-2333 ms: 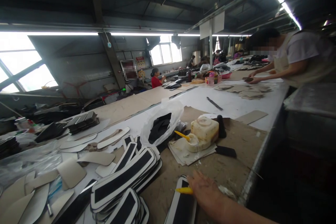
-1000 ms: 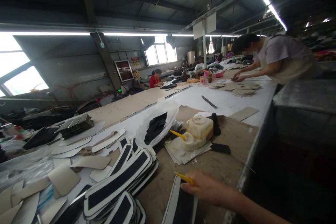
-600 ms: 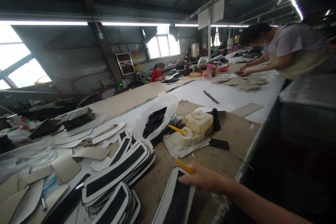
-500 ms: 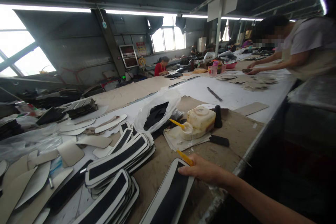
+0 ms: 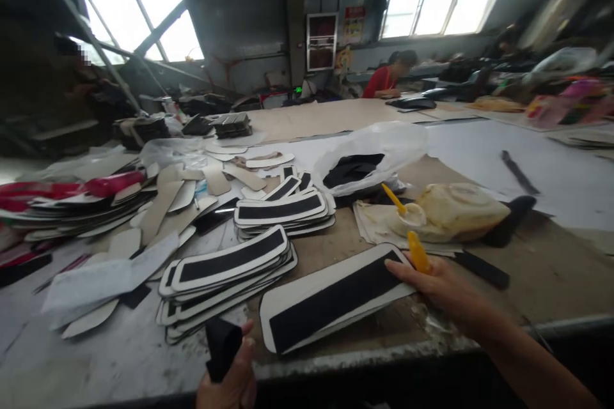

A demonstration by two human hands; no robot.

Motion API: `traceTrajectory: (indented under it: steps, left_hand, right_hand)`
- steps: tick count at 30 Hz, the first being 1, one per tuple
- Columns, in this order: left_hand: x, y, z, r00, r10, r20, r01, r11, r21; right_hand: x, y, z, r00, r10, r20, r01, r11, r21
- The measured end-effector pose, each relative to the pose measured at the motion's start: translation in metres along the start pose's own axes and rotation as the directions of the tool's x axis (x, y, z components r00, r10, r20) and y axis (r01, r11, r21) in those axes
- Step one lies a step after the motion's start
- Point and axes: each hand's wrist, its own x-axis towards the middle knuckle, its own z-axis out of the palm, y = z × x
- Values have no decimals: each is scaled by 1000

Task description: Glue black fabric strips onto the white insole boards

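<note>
My right hand (image 5: 444,284) is closed around a yellow stick-like tool (image 5: 418,254), whose tip points up. Its thumb rests on the right end of a pale curved panel (image 5: 275,300) with a black strip (image 5: 330,297) on it. At the bottom, my left hand (image 5: 233,374) is closed on a bent black strip (image 5: 223,345). Left of the panel lie stacked pale panels with black strips (image 5: 230,262), and a second such stack (image 5: 283,208) is behind. Another yellow stick (image 5: 394,198) leans in a small glue-stained cup (image 5: 412,216) beside a stained plastic bottle (image 5: 460,208).
A clear plastic bag (image 5: 398,147) with black pieces stands behind the stacks. Loose beige pieces (image 5: 163,204) and a pile with red material (image 5: 110,184) spread leftward. A black strip (image 5: 482,268) lies near my right wrist. A person in red (image 5: 384,80) sits across the table.
The view has swung left and down. My left hand with a black strip has come into view. The panel under my right hand now lies more level across the table.
</note>
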Motion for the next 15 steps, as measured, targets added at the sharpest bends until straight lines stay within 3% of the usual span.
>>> traceTrajectory:
  steps: [3,6,15]
  left_hand:
    - [-4,6,4,999,-36,4,36,998,-46]
    - [-9,9,8,998,-60,-1,60,998,26]
    - [-9,1,8,999,-5,-54,9,997,78]
  right_hand:
    - [-2,8,1,1000,19,-9,-19,999,-49]
    - [-4,15,2,999,21,-30,-24,994,-110]
    - [-11,14,14,996,25,-88,-50,956,-290]
